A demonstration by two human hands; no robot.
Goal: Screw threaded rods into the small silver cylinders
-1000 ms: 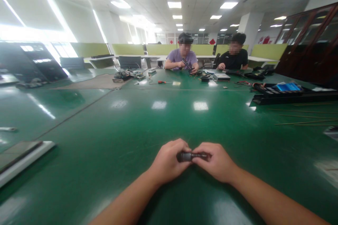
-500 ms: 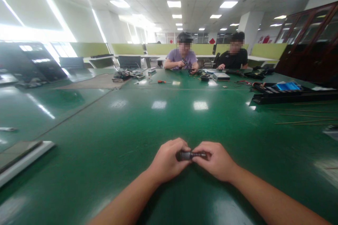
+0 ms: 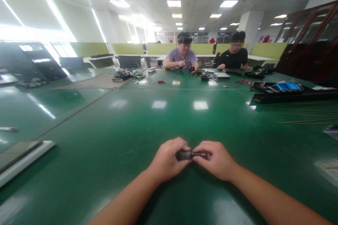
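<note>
Above the near part of the green table (image 3: 137, 126), a small dark cylindrical piece (image 3: 185, 155) lies crosswise between my two hands. Its thicker grey-black body is on the left, and a narrower, ribbed or stepped end with a paler tip points right. My left hand (image 3: 169, 158) is closed around the thick body, thumb and fingers on either side. The thumb and fingertips of my right hand (image 3: 215, 160) pinch the narrow end. Its exact kind cannot be made out, and my left fingers hide part of the body.
A flat panel on a white frame (image 3: 26, 160) lies at the left. Thin rods (image 3: 306, 116) and a black tray with blue parts (image 3: 287, 86) are at right. Farther off lie a red screwdriver (image 3: 161, 81) and electronic parts (image 3: 123, 75). Two people (image 3: 182, 56) sit across, one handling a dark device.
My hands and the dark piece are almost unchanged. Across the table, the person in purple has shifted their hands and the dark device slightly.
</note>
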